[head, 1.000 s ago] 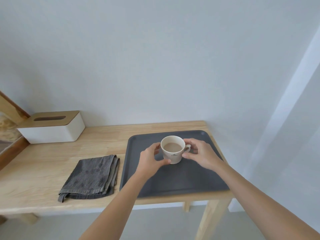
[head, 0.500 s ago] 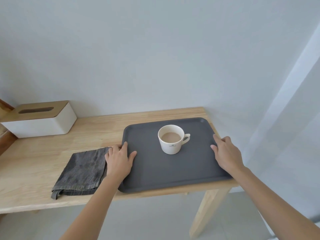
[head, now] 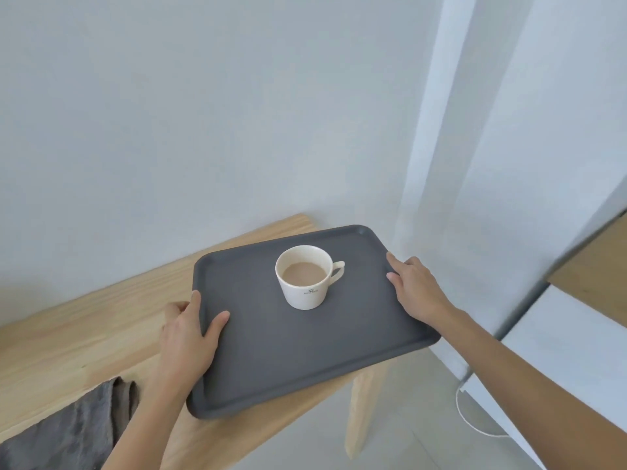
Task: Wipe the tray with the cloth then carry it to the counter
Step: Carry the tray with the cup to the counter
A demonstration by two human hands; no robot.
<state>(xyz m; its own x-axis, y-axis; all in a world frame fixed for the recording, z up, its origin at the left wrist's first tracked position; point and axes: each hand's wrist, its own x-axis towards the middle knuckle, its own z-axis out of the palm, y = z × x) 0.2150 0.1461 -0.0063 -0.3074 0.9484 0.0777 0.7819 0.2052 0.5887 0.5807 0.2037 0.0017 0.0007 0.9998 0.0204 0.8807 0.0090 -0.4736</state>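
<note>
A dark grey tray (head: 271, 361) is held above the right end of the wooden table (head: 68, 337), its right side past the table's edge. My left hand (head: 190, 337) grips the tray's left rim, thumb on top. My right hand (head: 414, 290) grips the right rim. A white cup (head: 305, 290) of milky brown drink stands upright on the tray, handle pointing right. The grey folded cloth (head: 68, 432) lies on the table at the lower left, partly cut off by the frame.
A pale wall stands behind the table. A wooden table leg (head: 359, 412) shows under the tray. At the right is a white cabinet (head: 559, 361) with a wooden top (head: 597, 276), and a white cable (head: 468, 422) on the floor.
Both hands went from the cup to the tray's side rims and lifted it. The tray has swung rightward off the table, and my view has turned right; the tissue box is out of view.
</note>
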